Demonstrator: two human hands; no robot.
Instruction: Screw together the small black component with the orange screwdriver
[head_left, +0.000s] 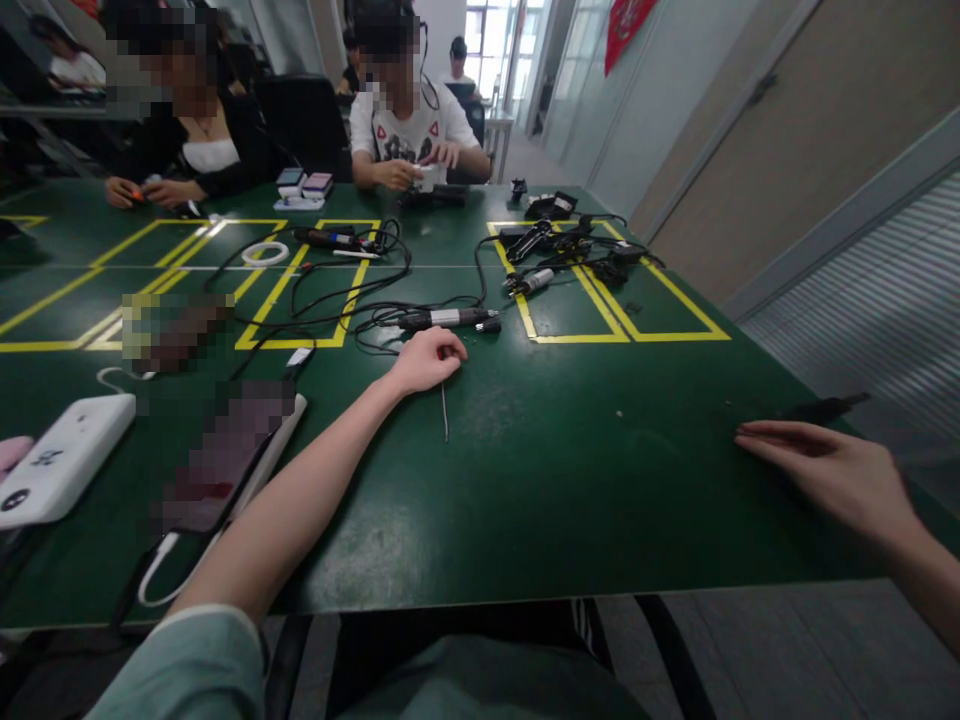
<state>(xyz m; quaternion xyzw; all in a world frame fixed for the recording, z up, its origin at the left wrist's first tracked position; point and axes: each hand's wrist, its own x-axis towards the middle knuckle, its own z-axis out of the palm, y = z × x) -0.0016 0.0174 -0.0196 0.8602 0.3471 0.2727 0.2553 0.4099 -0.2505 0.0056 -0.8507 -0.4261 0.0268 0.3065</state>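
My left hand (426,362) is closed near the middle of the table, its fingers curled around something with a bit of red showing. A thin metal rod (445,412) sticks out below the fingers toward me; its upper part is hidden in the hand. Just beyond lies a black and silver pen-shaped electric tool (446,318) with a cable, and a small black piece (488,326) beside its end. At the right edge, my right hand (836,475) reaches in with fingers stretched out. A dark, slim object (821,409) lies right behind it, partly covered; contact cannot be made out.
Yellow tape (630,338) marks rectangles on the green table (540,500). Tangled black cables and adapters (574,240) lie at the back right. At left are a white power bank (67,460), a phone (232,455) and a tape roll (265,254). Two people sit opposite.
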